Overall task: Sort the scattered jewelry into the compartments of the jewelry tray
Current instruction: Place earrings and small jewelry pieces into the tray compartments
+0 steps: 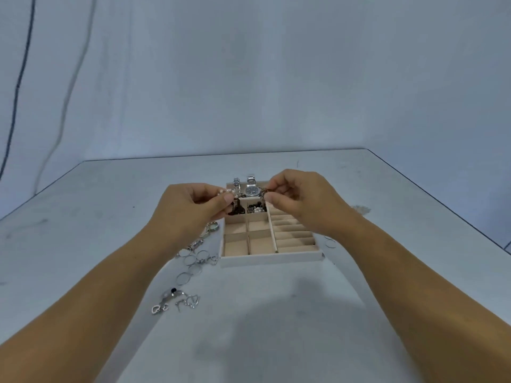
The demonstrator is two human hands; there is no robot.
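Note:
A beige jewelry tray lies mid-table, with square compartments on its left and narrow slots on its right. Two watches stand in its far compartments, and dark beads and pearls fill the row in front of them. Above the tray's far end, my left hand pinches one end of a pearl bracelet. My right hand pinches the other, darker end. Several silver rings and small earrings and pendants are scattered left of the tray.
A thin ring lies right of the tray beside my right forearm. A small pale item sits further right. The table's right edge runs diagonally close by. A wall with hanging cables stands behind.

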